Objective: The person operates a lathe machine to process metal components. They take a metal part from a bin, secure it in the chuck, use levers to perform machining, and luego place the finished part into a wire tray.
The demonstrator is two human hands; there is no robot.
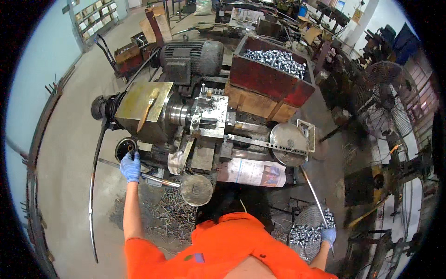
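My left hand (131, 168), in a blue glove, reaches to the near rim of a dark round cup (121, 149) at the left of the machine. Its fingers are drawn together, with something small and dark at their tips that I cannot make out. Just below that hand, a metal bar (160, 180) runs to a round metal disc (196, 189). Down at the right, my gloved right hand (328, 236) is closed around a long metal lever (313, 189). Beside it, a wire basket (310, 217) holds many shiny metal pieces.
The lathe-like machine has a metal block (207, 116) at its middle and a motor (195, 58) behind. A red bin (269, 81) full of metal pieces stands behind it. Metal scraps (174, 214) litter the floor. At the right is a fan (385, 95).
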